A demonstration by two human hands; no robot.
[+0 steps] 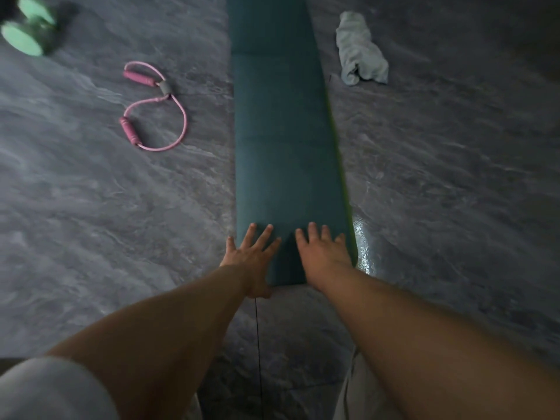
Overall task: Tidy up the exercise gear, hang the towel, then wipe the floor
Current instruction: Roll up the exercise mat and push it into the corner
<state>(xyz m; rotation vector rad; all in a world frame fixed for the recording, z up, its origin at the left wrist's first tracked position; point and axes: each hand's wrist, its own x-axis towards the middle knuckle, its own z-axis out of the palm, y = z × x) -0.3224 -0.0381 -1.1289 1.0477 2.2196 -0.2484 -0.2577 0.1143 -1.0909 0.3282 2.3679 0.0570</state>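
Observation:
A dark teal exercise mat (281, 140) lies stretched out on the grey marbled floor, running away from me. My left hand (253, 256) rests flat with spread fingers on the mat's near left corner. My right hand (324, 253) lies flat beside it on the near right part. A pink figure-eight resistance band (154, 107) with foam handles lies left of the mat. A crumpled pale grey towel (359, 50) lies right of the mat, further away. A mint green dumbbell (28, 25) sits at the far left, blurred.
The grey marbled floor (439, 177) surrounds the mat, with a shiny glare patch just right of my right hand. A thin dark floor seam runs toward me from the mat's near end. My light shorts show at the bottom.

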